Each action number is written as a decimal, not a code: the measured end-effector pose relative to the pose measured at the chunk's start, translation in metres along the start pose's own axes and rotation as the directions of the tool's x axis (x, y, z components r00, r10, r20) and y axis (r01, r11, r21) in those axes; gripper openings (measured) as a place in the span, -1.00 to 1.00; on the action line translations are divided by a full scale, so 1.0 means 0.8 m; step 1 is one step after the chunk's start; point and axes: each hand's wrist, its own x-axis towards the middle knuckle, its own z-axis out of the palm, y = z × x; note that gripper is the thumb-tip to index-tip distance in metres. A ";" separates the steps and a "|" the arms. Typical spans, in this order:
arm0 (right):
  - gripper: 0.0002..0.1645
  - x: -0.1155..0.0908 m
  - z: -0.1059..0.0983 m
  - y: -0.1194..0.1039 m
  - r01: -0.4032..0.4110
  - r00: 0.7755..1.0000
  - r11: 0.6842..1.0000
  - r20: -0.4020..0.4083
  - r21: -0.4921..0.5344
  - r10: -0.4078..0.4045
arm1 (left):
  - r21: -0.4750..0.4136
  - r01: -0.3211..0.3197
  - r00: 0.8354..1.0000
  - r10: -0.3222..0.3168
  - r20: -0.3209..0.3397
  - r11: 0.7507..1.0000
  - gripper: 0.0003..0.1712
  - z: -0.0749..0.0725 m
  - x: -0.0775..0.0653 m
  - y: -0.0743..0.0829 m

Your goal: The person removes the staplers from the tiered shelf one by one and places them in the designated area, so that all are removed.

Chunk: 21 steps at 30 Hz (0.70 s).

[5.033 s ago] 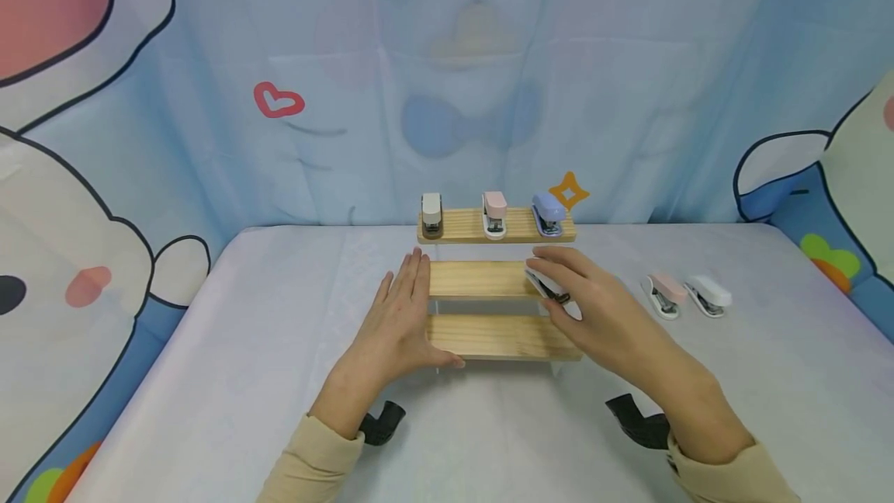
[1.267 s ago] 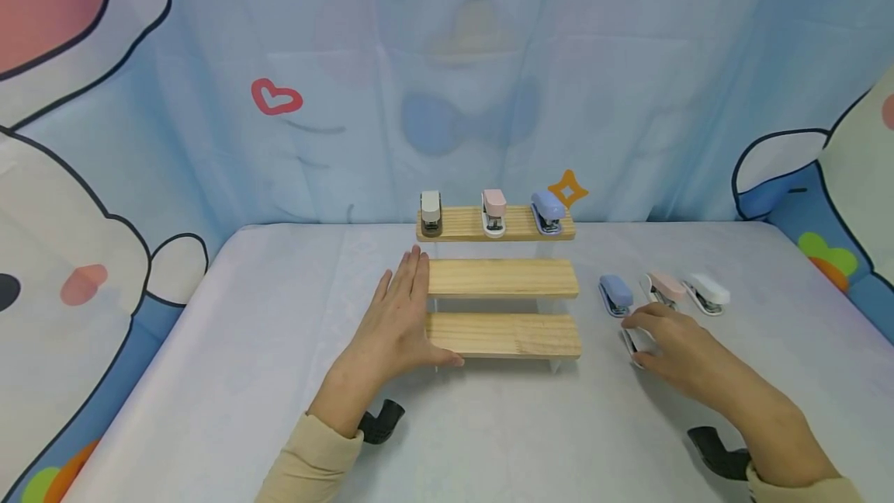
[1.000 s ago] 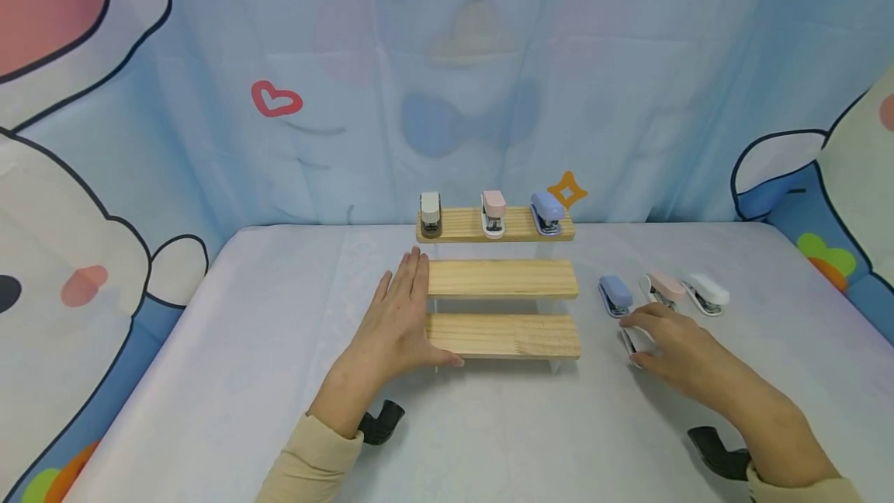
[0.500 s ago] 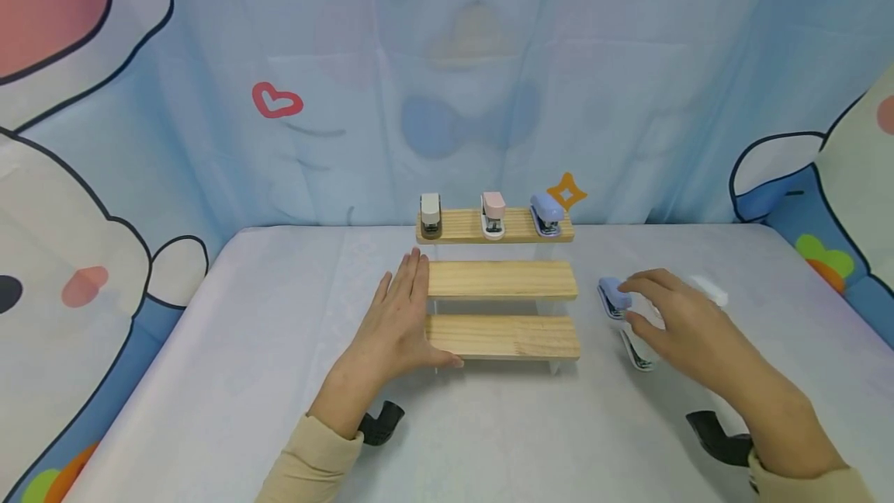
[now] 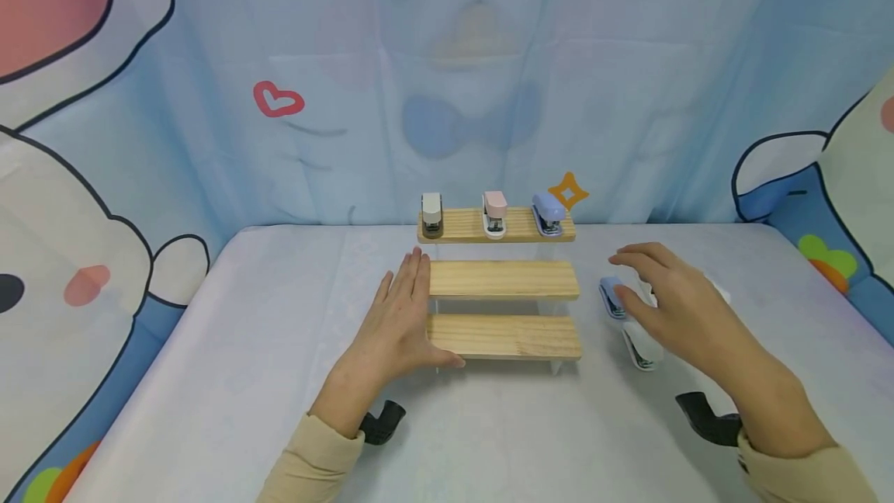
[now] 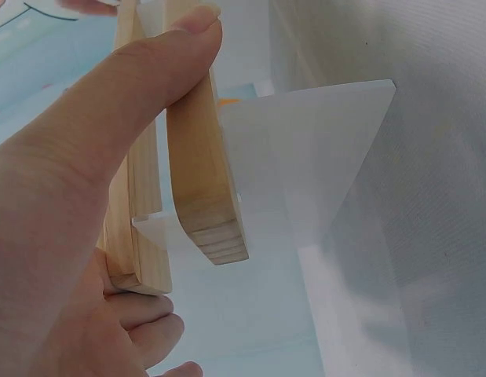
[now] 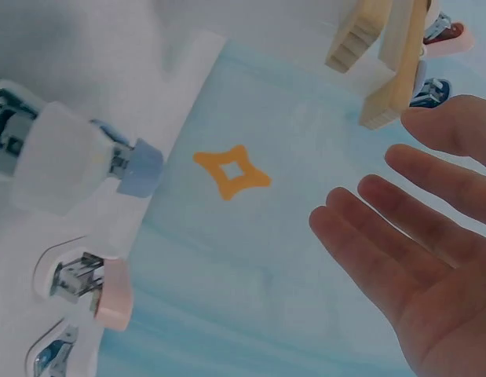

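My left hand [image 5: 398, 332] lies along the left end of a three-step wooden display rack [image 5: 510, 336], thumb across the front of the lowest plank, fingers straight. In the left wrist view the thumb [image 6: 140, 82] presses on that plank. To the right, my right hand [image 5: 687, 313] hovers with parted fingers over a small group of mini staplers, holding nothing. A blue stapler [image 5: 609, 293] and a white stapler [image 5: 642, 344] show beside it. The right wrist view also has a pink stapler [image 7: 113, 294] and part of another stapler [image 7: 54, 357], mostly covered by the hand in the head view.
On the rack's top plank [image 5: 464, 225] stand a white-and-brown stapler [image 5: 431, 212], a pink stapler [image 5: 495, 208] and a purple stapler [image 5: 549, 210]. Clear side panels [image 6: 305, 149] carry the planks. A patterned blue curtain [image 5: 335, 154] hangs behind the white-covered table [image 5: 293, 293].
Five seconds ago my right hand held a stapler at the rack's middle plank. It later held the white stapler on the table, let go and rose away from it. The left hand stays put.
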 end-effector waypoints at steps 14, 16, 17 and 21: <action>-0.47 0.043 -0.002 -0.033 0.092 0.986 0.995 -0.145 0.042 -0.085 | -0.012 0.009 1.000 -0.009 0.003 1.000 0.69 0.001 0.002 0.000; -0.45 0.048 0.000 -0.035 0.113 0.981 0.993 -0.162 0.047 -0.104 | -0.008 0.010 1.000 -0.010 0.006 1.000 0.70 0.001 0.002 0.000; -0.45 0.051 0.001 -0.036 0.121 0.980 0.992 -0.167 0.046 -0.111 | -0.007 0.010 1.000 -0.010 0.007 1.000 0.70 0.000 0.002 0.000; -0.43 0.063 0.003 -0.040 0.126 0.979 0.990 -0.166 0.056 -0.115 | -0.002 0.011 1.000 -0.011 0.008 1.000 0.69 0.000 0.002 0.000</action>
